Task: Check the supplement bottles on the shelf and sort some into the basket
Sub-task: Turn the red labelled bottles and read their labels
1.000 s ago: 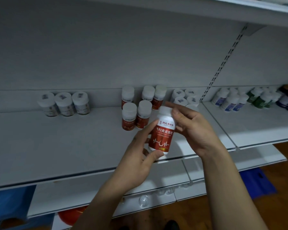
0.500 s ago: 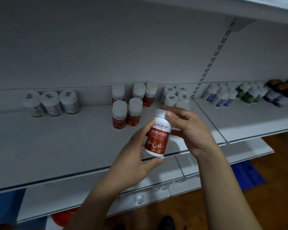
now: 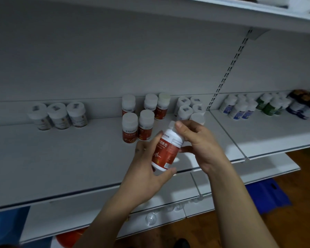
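I see the bottle (image 3: 166, 153) in the middle of my view, held in the air over the front part of the shelf (image 3: 61, 158) and tilted so its cap leans up and to the right. It is white, with a white cap and a red label carrying white characters and a heartbeat-like line.

The left hand (image 3: 147, 170) grips its lower half. The fingers (image 3: 155, 140) curl along the label's left side and the thumb presses by the base. The right hand (image 3: 200, 142) holds the top, with the thumb laid by the cap and its fingers (image 3: 186, 149) curled round the far side.

At the back of the shelf, from the left, stand three pale-labelled bottles (image 3: 58, 116), five red-labelled bottles (image 3: 130, 127) just behind the hands, white bottles (image 3: 185, 109), blue-labelled bottles (image 3: 238, 110) and green-labelled bottles (image 3: 268, 106).
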The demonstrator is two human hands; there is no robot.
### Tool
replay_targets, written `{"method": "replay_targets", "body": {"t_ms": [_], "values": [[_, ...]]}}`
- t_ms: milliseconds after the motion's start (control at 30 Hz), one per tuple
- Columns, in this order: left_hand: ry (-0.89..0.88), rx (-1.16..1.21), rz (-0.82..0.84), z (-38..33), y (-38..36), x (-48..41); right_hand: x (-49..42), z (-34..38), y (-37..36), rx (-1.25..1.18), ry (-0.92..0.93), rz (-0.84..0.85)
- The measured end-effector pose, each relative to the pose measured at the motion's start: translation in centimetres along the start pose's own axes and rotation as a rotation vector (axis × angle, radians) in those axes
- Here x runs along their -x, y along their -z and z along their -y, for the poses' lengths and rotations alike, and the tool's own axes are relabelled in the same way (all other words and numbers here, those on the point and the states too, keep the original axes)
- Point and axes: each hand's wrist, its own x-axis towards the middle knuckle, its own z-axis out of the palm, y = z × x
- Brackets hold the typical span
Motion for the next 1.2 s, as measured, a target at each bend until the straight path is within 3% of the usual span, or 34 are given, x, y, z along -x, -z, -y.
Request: {"method": "replay_targets", "body": {"t_ms": [300, 700, 767, 867, 967, 1100, 1200], "values": [[0.108, 0.268, 0.028, 0.1, 0.4, 0.1, -0.8, -0.4, 0.7, -0.104, -0.014, 0.069], [0.202, 0.639, -0.125, -0.8, 0.7, -0.7, -0.8, -0.9, 1.9, -0.265, 0.124, 0.257], [0.210, 0.547, -0.088, -0.8, 0.8, -0.9, -0.8, -0.4, 1.3, -0.208, 0.119, 0.192], [0.179, 0.180, 0.003, -0.9, 0.9, -1.1, -0.9, 0.1, 0.2, -0.033, 0.075, 0.010], [0.169, 0.029, 0.010, -1.1, 0.6, -1.0, -1.0, 0.3, -0.7, 0.073, 0.041, -0.083], [0.142, -0.009, -0.094, -0.8, 0.8, -1.1, -0.9, 0.7, -1.3, 0.100, 0.025, -0.062], [0.182, 0.167, -0.101, -0.8, 1.2, -0.9, -1.0, 1.1, -1.0, 0.105, 0.058, 0.009]]}}
